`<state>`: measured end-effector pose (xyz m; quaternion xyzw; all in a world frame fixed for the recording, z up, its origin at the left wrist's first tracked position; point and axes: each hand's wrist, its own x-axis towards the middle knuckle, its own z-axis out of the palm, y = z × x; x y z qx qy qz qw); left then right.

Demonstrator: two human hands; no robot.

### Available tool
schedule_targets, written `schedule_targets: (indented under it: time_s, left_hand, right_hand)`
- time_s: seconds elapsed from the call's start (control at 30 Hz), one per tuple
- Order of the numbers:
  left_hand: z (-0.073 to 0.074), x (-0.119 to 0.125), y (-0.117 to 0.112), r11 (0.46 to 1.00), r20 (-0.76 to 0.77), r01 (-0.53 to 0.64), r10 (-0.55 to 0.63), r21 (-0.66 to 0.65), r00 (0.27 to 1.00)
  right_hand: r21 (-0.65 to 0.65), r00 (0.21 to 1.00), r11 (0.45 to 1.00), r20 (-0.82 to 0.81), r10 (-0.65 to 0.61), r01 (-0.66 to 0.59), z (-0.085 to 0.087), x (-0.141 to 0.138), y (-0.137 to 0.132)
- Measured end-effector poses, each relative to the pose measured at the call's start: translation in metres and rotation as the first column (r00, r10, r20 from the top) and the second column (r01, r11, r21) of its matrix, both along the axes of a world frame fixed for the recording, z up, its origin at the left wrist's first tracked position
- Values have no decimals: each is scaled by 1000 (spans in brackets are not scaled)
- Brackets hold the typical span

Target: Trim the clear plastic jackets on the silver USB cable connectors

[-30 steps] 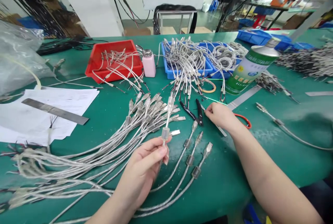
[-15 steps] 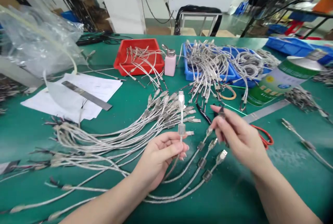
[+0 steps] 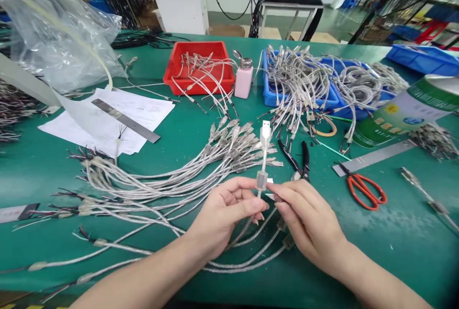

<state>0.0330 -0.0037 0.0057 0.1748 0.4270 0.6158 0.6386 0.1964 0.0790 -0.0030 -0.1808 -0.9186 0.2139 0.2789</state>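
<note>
My left hand [image 3: 224, 213] is closed on a silver USB cable [image 3: 264, 153] and holds it upright. The cable's plug points away from me and its clear ferrite bead [image 3: 261, 180] sits just above my fingertips. My right hand [image 3: 310, 225] comes in from the right, fingers pressed together in a pinch on the same cable just below the bead. Three similar cables [image 3: 251, 256] lie on the green table [image 3: 358, 251] under both hands. A large bundle of such cables [image 3: 172, 180] fans out to the left.
Black pliers [image 3: 299, 156] and orange scissors [image 3: 364, 188] lie right of the hands. Behind them stand a red tray [image 3: 179, 67], a pink bottle [image 3: 244, 79], blue trays [image 3: 272, 96] of cables and a green can [image 3: 405, 113]. Left are papers [image 3: 143, 108], a steel ruler [image 3: 125, 120] and a plastic bag [image 3: 53, 36].
My right hand left the pliers, rose, then came in to the cable that my left hand holds. The view swung left, and the left hand kept its grip.
</note>
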Motion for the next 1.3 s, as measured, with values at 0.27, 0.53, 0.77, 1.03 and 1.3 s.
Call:
schedule_targets:
  time_s: [0.27,0.53,0.77,1.03,1.3]
  left_hand:
    - [-5,2,-2,1000,-19,-2,2,4,1000]
    - [-8,3,-2,1000,-29,1,-1,3,1000]
    - [-9,5,-2,1000,-12,-8,8,14,1000]
    - [-7,8,-1,1000,20,-17,17,-23,1000]
    - [-3,8,-3,998,25,10,-9,-58,1000]
  right_hand:
    - [66,1000,998,13,-10,10,-4,-1,-5]
    - [139,998,989,4,-59,58,-5,-2,-4]
    - [157,997,985,-4,-75,75,-4,-1,-5]
    - [205,991,969,-24,-135,137,-5,-5,-7]
    - [328,981,925,-32,-191,190,-5,-5,-7]
